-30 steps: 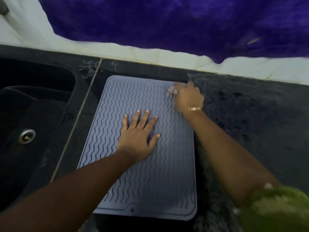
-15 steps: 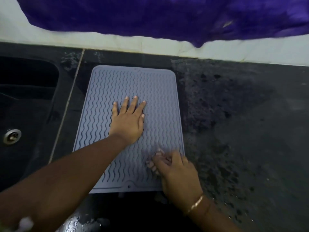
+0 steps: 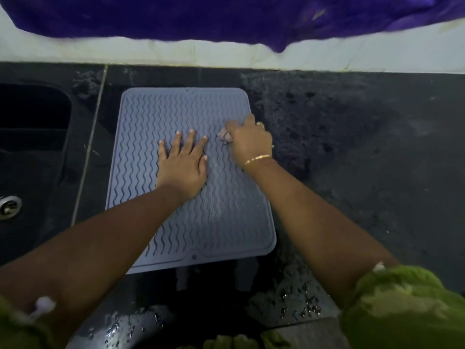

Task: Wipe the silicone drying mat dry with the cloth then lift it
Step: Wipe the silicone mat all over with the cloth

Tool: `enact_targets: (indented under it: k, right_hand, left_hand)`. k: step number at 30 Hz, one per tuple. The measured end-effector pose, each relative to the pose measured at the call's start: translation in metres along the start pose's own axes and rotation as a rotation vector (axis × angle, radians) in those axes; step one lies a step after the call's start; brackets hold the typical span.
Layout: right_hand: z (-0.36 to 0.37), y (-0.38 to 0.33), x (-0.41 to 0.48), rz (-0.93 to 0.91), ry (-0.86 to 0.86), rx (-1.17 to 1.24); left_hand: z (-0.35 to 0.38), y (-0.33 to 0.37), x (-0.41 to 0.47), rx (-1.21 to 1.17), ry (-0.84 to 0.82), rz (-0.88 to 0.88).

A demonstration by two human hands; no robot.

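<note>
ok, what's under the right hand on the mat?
A small crumpled pinkish cloth pokes out from under the right hand, pressed on the grey wavy-ribbed silicone mat. Most of the cloth is covered. The left hand lies flat alongside.

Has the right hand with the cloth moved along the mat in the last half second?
Yes. The right hand moved with the cloth from the mat's near edge toward its far edge.

A dark, speckled table (image 3: 352,147) fills the view, wet, with droplets gleaming along its near edge. At the left a black sink (image 3: 30,152) is sunk into it, its metal drain (image 3: 8,207) showing. Behind runs a white wall (image 3: 151,52), and a purple cloth (image 3: 226,16) hangs over its top. The light is dim.
</note>
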State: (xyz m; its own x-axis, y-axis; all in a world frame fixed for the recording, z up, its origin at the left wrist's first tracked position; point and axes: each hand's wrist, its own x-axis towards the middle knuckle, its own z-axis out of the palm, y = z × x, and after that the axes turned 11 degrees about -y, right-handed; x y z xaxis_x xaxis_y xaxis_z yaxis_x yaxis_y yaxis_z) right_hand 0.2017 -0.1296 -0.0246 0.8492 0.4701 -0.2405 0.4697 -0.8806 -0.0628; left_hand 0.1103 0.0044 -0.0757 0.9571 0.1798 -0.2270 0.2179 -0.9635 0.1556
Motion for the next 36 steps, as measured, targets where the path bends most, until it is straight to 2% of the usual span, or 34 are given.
enact_targets:
  k: [3, 5, 9, 11, 13, 15, 18, 20, 24, 27, 30, 32, 34, 36]
  right_hand:
    - [0.021, -0.010, -0.069, -0.041, 0.148, -0.120]
    - [0.034, -0.012, -0.122, -0.063, 0.233, -0.104]
    - [0.049, -0.004, -0.181, -0.116, 0.131, 0.026]
    - [0.043, 0.007, -0.175, -0.076, 0.083, 0.299]
    - [0.031, 0.019, -0.156, 0.010, 0.045, 0.685]
    - [0.016, 0.030, -0.128, 0.103, 0.078, 0.968]
    - [-0.007, 0.034, -0.081, 0.203, 0.127, 1.216]
    - [-0.020, 0.031, -0.047, 0.227, 0.145, 1.298]
    - [-0.047, 0.020, 0.023, 0.234, 0.162, 1.343]
    - [-0.060, 0.021, 0.075, 0.240, 0.099, 1.340]
    - [-0.062, 0.026, 0.112, 0.314, -0.039, 1.096]
    - [-0.059, 0.024, 0.125, 0.377, -0.067, 0.958]
    - [-0.053, 0.016, 0.131, 0.347, -0.104, 0.807]
    - [-0.041, 0.010, 0.128, 0.291, -0.178, 0.515]
  left_hand:
    - [0.001, -0.001, 0.000, -0.008, 0.008, -0.004]
    - [0.002, -0.001, 0.000, -0.011, 0.008, -0.004]
    - [0.001, -0.001, 0.001, -0.001, -0.001, 0.001]
    - [-0.001, 0.003, 0.004, 0.004, -0.029, -0.006]
    - [-0.005, 0.011, 0.007, -0.024, -0.056, -0.036]
    - [-0.005, 0.020, 0.008, -0.043, -0.051, -0.070]
    - [-0.001, 0.024, 0.007, -0.059, 0.009, -0.082]
    - [-0.001, 0.023, 0.008, -0.053, 0.027, -0.092]
    - [0.000, 0.026, 0.009, -0.053, 0.047, -0.102]
    - [0.002, 0.025, 0.011, -0.042, 0.048, -0.107]
    - [0.003, 0.024, 0.011, -0.043, 0.069, -0.109]
    - [0.003, 0.024, 0.010, -0.050, 0.073, -0.107]
    - [0.003, 0.025, 0.010, -0.045, 0.072, -0.111]
    - [0.003, 0.026, 0.010, -0.027, 0.071, -0.120]
